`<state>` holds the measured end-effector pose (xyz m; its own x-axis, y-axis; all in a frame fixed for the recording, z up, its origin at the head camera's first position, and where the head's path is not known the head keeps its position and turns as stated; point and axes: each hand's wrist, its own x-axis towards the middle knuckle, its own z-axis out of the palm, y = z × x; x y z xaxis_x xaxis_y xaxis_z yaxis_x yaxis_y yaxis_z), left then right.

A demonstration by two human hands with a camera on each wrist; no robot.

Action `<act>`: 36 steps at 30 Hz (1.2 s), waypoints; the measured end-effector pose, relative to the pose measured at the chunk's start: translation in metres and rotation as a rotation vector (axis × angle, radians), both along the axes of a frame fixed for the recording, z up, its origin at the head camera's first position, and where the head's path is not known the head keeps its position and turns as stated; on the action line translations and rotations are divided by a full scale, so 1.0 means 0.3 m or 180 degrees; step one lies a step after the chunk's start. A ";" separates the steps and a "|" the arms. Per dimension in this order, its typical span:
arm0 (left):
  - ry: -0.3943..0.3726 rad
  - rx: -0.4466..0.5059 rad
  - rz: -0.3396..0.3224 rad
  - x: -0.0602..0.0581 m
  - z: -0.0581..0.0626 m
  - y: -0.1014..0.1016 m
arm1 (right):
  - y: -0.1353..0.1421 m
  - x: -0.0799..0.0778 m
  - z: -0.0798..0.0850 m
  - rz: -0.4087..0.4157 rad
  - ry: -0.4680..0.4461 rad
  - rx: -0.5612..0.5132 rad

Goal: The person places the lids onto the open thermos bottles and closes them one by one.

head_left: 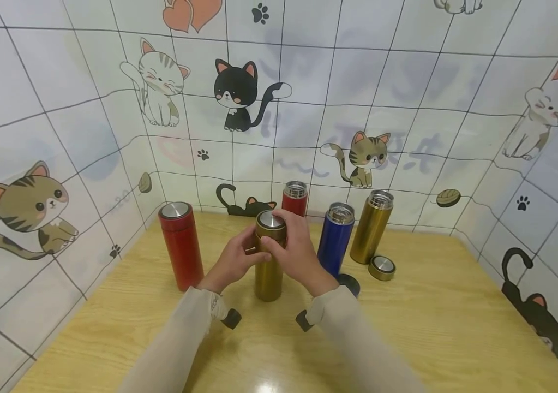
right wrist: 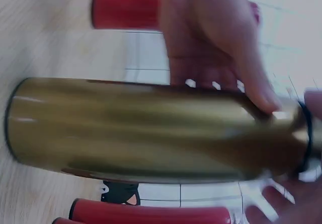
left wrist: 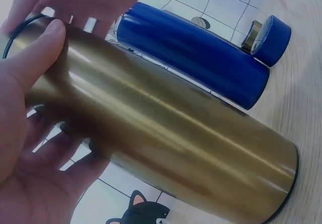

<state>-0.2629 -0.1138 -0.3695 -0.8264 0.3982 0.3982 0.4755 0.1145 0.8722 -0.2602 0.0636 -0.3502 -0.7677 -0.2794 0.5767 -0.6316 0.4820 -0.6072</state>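
A gold thermos [head_left: 269, 281] with a dark ring below its steel-topped lid [head_left: 272, 219] stands upright between both hands. My left hand [head_left: 233, 258] grips its upper body, thumb laid across the front, as the left wrist view also shows. The right hand [head_left: 299, 252] holds the lid end, with fingers round the lid and thumb on the near side. Whether the lid is loose on the thermos cannot be told. In the right wrist view the gold body [right wrist: 151, 131] lies sideways across the picture, slightly blurred.
Left stands a lidded red thermos [head_left: 180, 251]. Behind and right are uncapped thermoses: red [head_left: 295, 203], blue [head_left: 335, 237] and gold [head_left: 371, 229]. A dark blue lid [head_left: 349, 284] and a gold lid [head_left: 382, 268] lie on the wooden table [head_left: 455, 327]. Cat-print sheeting [head_left: 308, 125] surrounds the table.
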 end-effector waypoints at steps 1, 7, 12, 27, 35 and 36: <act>-0.0028 0.0001 -0.0013 -0.010 -0.011 0.001 | 0.013 -0.002 0.006 0.0214 -0.0159 -0.0073; -0.0123 0.0025 0.0017 -0.057 -0.066 -0.002 | 0.067 -0.014 0.047 0.0889 -0.0663 -0.0190; -0.0039 0.0075 0.0013 -0.053 -0.072 -0.003 | 0.070 -0.017 0.048 0.0699 -0.0582 -0.0119; 0.0030 0.0126 0.0294 -0.032 -0.077 0.001 | -0.014 0.013 0.041 -0.0510 0.0177 0.0331; 0.0055 0.0061 0.0480 -0.017 -0.077 0.008 | -0.054 0.027 0.031 -0.1095 0.0707 0.0632; 0.0072 0.0058 0.0471 -0.016 -0.076 0.008 | -0.054 0.027 0.030 -0.1083 0.0682 0.0624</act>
<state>-0.2677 -0.1113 -0.3924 -0.8663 0.2651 0.4234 0.4740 0.1689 0.8642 -0.2519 0.0476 -0.3412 -0.7037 -0.1514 0.6942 -0.5188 0.7771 -0.3564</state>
